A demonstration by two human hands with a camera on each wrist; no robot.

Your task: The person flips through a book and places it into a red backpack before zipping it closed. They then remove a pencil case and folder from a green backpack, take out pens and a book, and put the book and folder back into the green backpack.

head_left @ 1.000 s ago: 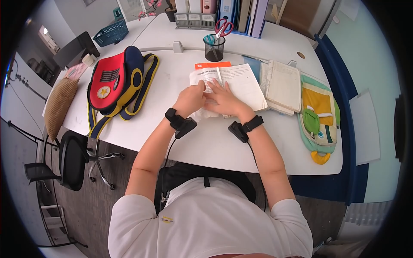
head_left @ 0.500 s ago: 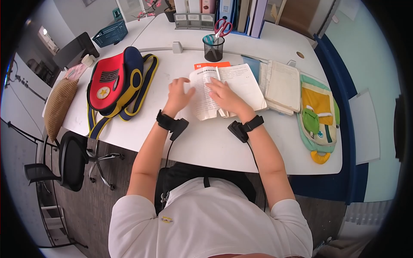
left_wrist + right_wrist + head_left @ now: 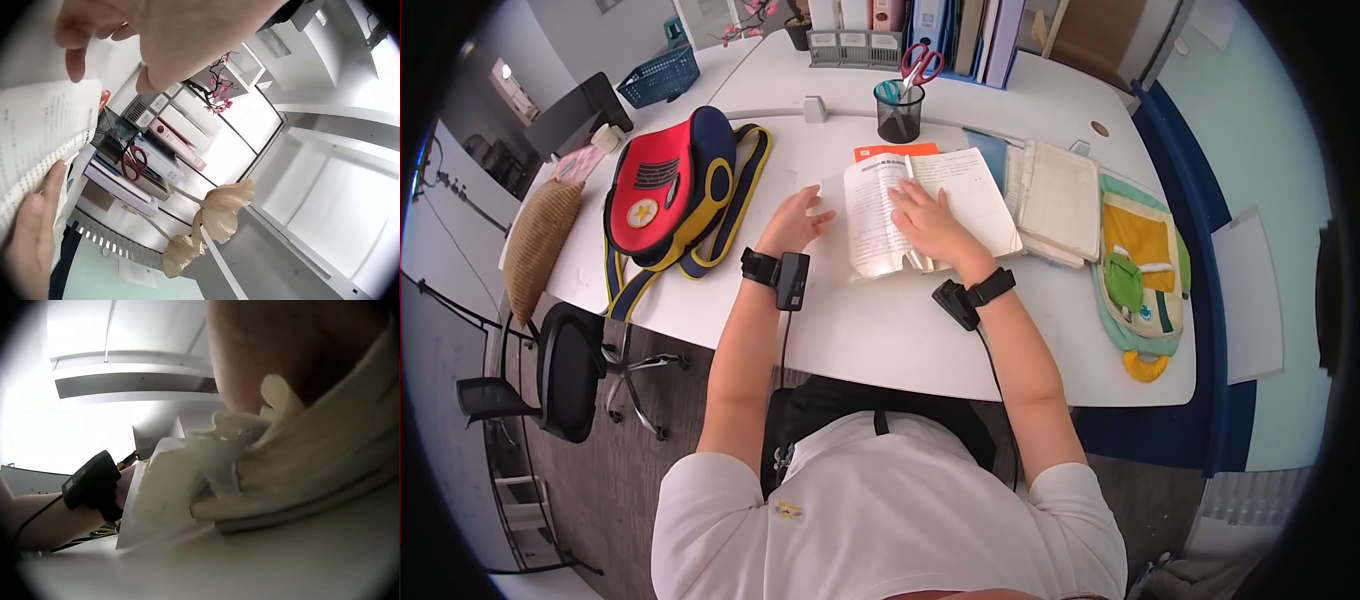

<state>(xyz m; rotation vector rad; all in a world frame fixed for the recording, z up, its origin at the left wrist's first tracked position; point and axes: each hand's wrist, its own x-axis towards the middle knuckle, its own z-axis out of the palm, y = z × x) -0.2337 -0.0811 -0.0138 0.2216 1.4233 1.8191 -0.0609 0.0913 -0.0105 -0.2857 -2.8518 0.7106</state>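
A worn open book (image 3: 990,205) lies on the white desk. My right hand (image 3: 933,225) rests on it with fingers spread near the middle fold, holding nothing. To the left of the book, my left hand (image 3: 795,222) is off the pages, its fingers loosely bent and nothing in them. The left wrist view shows a printed page (image 3: 37,119) below the left hand (image 3: 175,37). Crumpled, ragged page corners (image 3: 281,400) stick out under the right hand in the right wrist view. Something orange (image 3: 895,150) shows past the book's far edge.
A red and navy backpack (image 3: 645,190) lies left; a green and yellow one (image 3: 1140,260) lies right. A stack of worn books (image 3: 1058,200) sits beside the open book. Behind stand a mesh cup (image 3: 899,120) with scissors (image 3: 921,65) and several binders (image 3: 928,35).
My left hand has come off the left page and moved left, its fingers loosening. The left page now lies more spread out. My right hand has stayed on the book, shifting slightly.
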